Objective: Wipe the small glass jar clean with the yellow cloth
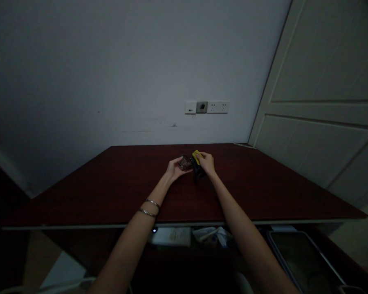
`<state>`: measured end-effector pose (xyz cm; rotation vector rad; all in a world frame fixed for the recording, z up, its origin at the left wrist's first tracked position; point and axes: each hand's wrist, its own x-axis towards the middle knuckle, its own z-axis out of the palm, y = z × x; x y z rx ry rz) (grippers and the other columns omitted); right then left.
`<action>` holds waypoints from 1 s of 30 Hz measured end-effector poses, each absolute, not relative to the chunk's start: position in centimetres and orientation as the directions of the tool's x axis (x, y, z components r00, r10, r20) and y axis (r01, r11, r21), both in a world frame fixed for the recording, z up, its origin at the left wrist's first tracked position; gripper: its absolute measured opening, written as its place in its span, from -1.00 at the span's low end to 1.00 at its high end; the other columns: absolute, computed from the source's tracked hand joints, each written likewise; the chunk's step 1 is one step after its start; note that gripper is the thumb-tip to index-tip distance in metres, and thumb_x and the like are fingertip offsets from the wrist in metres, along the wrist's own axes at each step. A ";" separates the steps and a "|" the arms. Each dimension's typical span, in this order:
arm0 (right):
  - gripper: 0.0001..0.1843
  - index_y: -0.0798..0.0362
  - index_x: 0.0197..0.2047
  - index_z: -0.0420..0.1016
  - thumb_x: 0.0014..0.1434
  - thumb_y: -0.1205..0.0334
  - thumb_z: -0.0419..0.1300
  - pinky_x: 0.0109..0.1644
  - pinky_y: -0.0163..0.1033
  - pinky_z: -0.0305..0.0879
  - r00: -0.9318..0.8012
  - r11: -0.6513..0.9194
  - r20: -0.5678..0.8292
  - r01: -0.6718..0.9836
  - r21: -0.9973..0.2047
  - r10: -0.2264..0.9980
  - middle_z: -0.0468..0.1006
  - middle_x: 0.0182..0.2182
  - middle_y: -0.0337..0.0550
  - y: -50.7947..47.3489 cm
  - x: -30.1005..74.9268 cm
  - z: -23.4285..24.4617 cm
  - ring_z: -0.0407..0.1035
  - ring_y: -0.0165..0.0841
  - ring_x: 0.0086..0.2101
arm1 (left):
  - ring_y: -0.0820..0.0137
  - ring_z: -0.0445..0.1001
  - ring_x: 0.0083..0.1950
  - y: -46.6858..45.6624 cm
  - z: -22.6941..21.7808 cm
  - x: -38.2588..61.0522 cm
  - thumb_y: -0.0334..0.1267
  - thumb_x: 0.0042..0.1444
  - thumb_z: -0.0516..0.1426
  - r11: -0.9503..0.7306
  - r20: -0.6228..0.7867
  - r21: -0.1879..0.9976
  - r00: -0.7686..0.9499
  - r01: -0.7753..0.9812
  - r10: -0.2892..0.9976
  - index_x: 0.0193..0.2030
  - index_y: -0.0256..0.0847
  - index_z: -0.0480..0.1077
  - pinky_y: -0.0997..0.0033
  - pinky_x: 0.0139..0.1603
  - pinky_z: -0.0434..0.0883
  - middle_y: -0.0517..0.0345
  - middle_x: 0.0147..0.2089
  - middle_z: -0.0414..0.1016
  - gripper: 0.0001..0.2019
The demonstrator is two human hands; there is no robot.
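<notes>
My left hand is closed round a small, see-through brownish container, which looks like glass or clear plastic. Its fingers lie along the near side, with the thumb at the top. My right hand pinches a yellow piece that lies against a black object. Whether the yellow and black parts are one thing I cannot tell. The black object is right beside the clear container, and in this dim light I cannot make out its kind. Both hands are close together above the dark red tabletop.
Wall sockets sit above the table's back edge, with a white panelled door to the right. Below the front edge are a white box, crumpled white packaging and a dark grey-rimmed tray-like object.
</notes>
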<state>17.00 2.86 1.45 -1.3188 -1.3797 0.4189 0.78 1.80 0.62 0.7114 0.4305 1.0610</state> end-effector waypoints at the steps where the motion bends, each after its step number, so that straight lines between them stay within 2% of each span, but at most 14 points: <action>1: -0.64 0.15 -0.18 0.50 -0.01 0.14 0.09 -0.20 -0.32 0.28 0.254 0.311 0.456 0.456 -0.834 0.853 0.56 -0.26 -0.05 2.9 17.0 1.4 0.44 -0.29 -0.26 | 0.19 0.45 -0.19 1.8 0.6 0.8 -0.31 -0.01 0.05 0.298 0.013 0.709 0.434 -0.639 0.901 -0.25 -0.32 0.36 -0.11 -0.06 0.28 -0.08 -0.23 0.47 -0.81; 5: -0.64 0.15 -0.18 0.50 0.00 0.13 0.08 -0.21 -0.31 0.28 0.254 0.312 0.464 0.467 -0.827 0.849 0.56 -0.26 -0.05 3.0 17.1 1.3 0.43 -0.29 -0.26 | 0.20 0.46 -0.20 1.7 0.7 0.8 -0.34 -0.02 0.06 0.281 -0.004 0.730 0.408 -0.623 0.913 -0.25 -0.31 0.37 -0.08 -0.08 0.31 -0.08 -0.24 0.48 -0.82; 14: -0.63 0.13 -0.17 0.49 0.00 0.13 0.08 -0.18 -0.29 0.29 0.266 0.290 0.449 0.472 -0.832 0.853 0.55 -0.25 -0.06 3.3 17.2 1.1 0.43 -0.30 -0.26 | 0.24 0.47 -0.24 1.6 0.6 1.1 -0.33 -0.07 0.14 0.174 0.027 0.853 0.375 -0.492 0.927 -0.21 -0.31 0.40 0.18 -0.21 0.41 -0.12 -0.24 0.49 -0.77; 24: -0.63 0.16 -0.18 0.49 -0.01 0.13 0.09 -0.20 -0.31 0.28 0.261 0.310 0.458 0.455 -0.835 0.850 0.56 -0.28 -0.03 3.1 17.2 1.0 0.44 -0.30 -0.27 | 0.19 0.46 -0.21 1.9 0.3 1.1 -0.30 -0.09 0.17 0.142 0.056 0.842 0.347 -0.521 0.936 -0.25 -0.31 0.40 0.08 -0.21 0.42 -0.13 -0.20 0.47 -0.78; 30: -0.62 0.17 -0.16 0.48 0.01 0.13 0.08 -0.19 -0.33 0.28 0.248 0.306 0.445 0.447 -0.841 0.860 0.55 -0.25 -0.05 2.8 17.0 1.2 0.43 -0.31 -0.25 | 0.23 0.47 -0.31 1.6 0.7 1.4 -0.31 -0.08 0.18 0.119 0.029 0.837 0.261 -0.533 0.965 -0.30 -0.35 0.37 -0.03 -0.22 0.41 -0.09 -0.35 0.48 -0.81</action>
